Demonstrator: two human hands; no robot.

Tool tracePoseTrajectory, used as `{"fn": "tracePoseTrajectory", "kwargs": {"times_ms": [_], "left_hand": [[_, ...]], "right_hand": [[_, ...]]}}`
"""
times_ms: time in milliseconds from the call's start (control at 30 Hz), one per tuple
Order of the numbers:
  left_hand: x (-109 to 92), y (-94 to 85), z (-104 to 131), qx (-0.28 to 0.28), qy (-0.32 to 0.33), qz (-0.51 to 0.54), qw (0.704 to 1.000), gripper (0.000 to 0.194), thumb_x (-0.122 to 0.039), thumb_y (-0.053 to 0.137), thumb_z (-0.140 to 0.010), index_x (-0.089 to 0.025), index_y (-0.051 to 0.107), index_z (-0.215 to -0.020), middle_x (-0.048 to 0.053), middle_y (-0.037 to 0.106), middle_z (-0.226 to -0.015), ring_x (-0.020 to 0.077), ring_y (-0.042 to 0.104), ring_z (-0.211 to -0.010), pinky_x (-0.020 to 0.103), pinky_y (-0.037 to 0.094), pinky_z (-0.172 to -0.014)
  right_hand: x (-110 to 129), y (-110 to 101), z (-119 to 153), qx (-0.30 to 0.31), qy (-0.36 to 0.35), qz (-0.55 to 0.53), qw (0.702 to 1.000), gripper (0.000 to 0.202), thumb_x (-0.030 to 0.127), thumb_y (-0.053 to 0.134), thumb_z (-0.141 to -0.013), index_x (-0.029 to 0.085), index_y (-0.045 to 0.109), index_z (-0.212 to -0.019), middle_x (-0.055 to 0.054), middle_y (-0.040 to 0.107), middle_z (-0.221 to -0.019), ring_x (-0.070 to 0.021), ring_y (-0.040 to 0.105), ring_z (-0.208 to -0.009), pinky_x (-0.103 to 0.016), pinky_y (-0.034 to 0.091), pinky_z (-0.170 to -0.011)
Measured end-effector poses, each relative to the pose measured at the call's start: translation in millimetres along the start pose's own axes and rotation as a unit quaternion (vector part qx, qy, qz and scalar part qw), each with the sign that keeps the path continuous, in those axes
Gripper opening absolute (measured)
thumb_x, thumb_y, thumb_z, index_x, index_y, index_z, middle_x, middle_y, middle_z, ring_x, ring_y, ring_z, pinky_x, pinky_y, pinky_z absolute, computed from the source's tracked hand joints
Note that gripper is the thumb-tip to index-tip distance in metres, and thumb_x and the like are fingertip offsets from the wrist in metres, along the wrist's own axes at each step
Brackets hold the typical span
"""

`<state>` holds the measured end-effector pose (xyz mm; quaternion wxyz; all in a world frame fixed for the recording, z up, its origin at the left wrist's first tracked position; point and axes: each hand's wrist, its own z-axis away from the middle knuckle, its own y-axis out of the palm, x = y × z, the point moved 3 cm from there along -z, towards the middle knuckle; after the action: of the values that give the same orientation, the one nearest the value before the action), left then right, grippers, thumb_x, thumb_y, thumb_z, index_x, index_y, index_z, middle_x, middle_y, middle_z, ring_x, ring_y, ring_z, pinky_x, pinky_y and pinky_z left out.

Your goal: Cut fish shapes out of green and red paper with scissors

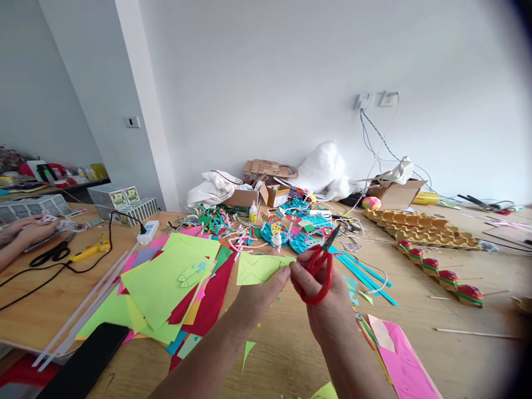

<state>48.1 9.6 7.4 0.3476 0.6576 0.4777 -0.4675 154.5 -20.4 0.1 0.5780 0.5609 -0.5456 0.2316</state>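
A piece of yellow-green paper point(256, 268) with a pencilled fish-like outline is pinched at its right end by my left hand point(266, 285). Close beside it, my right hand point(324, 302) is closed round red-handled scissors point(322, 266), whose dark blades point up and away from the paper. The fingertips of both hands meet near the paper's right edge; whether the right ones also grip it I cannot tell. Left of my hands lies a stack of coloured sheets point(166, 277), with small cut-out paper fish point(192, 275) on the top green sheet. A thin green offcut point(248, 353) lies below my wrists.
Glue bottles point(276, 241) and decorated blue pieces point(301, 244) crowd the table's middle. Egg trays point(419, 227) and a row of red-topped crafts point(449, 276) sit at right. A black phone-like slab point(89, 360), a yellow glue gun point(89, 250) and another person's hands point(31, 230) are at left.
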Motion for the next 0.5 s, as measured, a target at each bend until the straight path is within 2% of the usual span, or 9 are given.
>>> {"fn": "tracePoseTrajectory", "kwargs": {"times_ms": [133,267,400,500], "left_hand": [[0,-3.2,3,-0.075,-0.030,0.001,0.997,0.030,-0.035,0.050,-0.073,-0.021,0.039,-0.049,-0.003,0.041,-0.050,0.0137,0.044,-0.058,0.026,0.038,-0.063],[4,-4.0,6,-0.113,-0.041,0.034,0.992,0.031,-0.035,0.048,-0.072,-0.021,0.035,-0.047,-0.004,0.038,-0.051,0.0112,0.040,-0.052,0.024,0.039,-0.059],[12,-4.9,8,-0.155,-0.075,0.055,0.983,0.030,-0.038,0.049,-0.072,-0.021,0.041,-0.048,-0.003,0.042,-0.053,0.0123,0.044,-0.055,0.024,0.041,-0.061],[13,-4.7,9,-0.171,-0.096,0.051,0.979,0.030,-0.040,0.051,-0.071,-0.021,0.045,-0.049,-0.002,0.047,-0.055,0.0131,0.048,-0.057,0.023,0.041,-0.062]], "right_hand": [[-1,3,12,0.086,0.003,0.111,0.990,0.022,0.040,0.060,-0.079,0.019,0.054,-0.078,0.003,0.053,-0.063,-0.0107,0.048,-0.059,-0.021,0.038,-0.055],[-10,3,28,0.157,-0.007,0.217,0.963,0.038,0.052,0.044,-0.084,0.018,0.048,-0.068,0.002,0.048,-0.056,-0.0115,0.042,-0.051,-0.023,0.032,-0.047],[-20,6,36,0.187,-0.027,0.294,0.937,0.045,0.057,0.035,-0.084,0.018,0.045,-0.063,0.000,0.047,-0.056,-0.0134,0.043,-0.051,-0.025,0.032,-0.049],[-23,7,38,0.192,-0.028,0.309,0.931,0.046,0.056,0.033,-0.085,0.018,0.046,-0.063,0.000,0.047,-0.056,-0.0136,0.044,-0.051,-0.024,0.032,-0.049]]}}
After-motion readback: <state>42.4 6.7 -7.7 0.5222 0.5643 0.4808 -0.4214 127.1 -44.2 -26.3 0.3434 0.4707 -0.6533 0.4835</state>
